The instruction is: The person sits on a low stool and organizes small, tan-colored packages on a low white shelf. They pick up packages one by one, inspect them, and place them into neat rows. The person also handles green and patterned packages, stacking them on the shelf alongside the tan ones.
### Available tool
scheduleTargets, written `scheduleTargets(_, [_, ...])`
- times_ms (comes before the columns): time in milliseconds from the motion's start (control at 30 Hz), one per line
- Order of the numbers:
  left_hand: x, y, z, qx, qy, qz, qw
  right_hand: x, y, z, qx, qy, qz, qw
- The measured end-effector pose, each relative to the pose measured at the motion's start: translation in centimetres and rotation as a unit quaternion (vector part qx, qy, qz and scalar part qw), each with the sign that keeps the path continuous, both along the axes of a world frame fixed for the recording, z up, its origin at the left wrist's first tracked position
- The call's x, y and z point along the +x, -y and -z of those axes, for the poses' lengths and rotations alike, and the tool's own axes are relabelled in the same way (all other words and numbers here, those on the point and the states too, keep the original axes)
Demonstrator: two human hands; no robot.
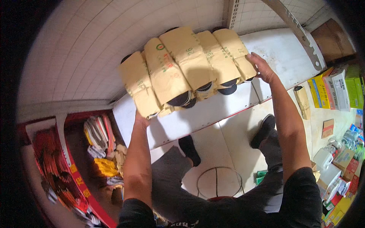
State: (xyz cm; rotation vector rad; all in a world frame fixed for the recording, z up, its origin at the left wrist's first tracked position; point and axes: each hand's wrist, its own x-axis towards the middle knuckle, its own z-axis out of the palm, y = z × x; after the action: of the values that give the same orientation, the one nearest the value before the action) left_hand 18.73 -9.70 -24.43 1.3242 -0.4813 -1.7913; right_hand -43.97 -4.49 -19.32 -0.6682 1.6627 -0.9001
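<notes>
Several kraft-paper-wrapped bundles sit pressed side by side, with black shoe ends and pale sole edges showing at their openings. Printed marks and numbers cover the paper. My left hand grips the near left end of the row, its fingers mostly hidden under the paper. At the opposite end, my right hand presses against the last bundle with the thumb on top. The row is over a white metal shelf; whether its underside touches the shelf, I cannot tell.
Wire-grid panels stand behind the shelf. A slotted metal bracket rises at the right. Another wrapped bundle lies on the tiled floor near cartons. A round wire frame is between my legs. Folded textiles fill a lower-left shelf.
</notes>
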Motion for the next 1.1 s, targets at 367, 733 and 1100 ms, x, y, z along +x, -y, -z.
scheduleTargets(367, [-1.7,1.1,4.7,0.036,-0.147,-0.014,0.988,0.5,4.7,2.0,-0.093,0.213,-0.057,0.971])
scheduleTargets(733, [-1.7,1.6,3.6,0.019,-0.124,0.022,0.992,1.5,5.2,3.0,-0.093,0.170,-0.015,0.981])
scheduleTargets(1100, [9.8,0.8,-0.1,0.116,0.431,0.198,0.873,-2.6,-3.6,-1.7,0.030,-0.062,0.072,0.995])
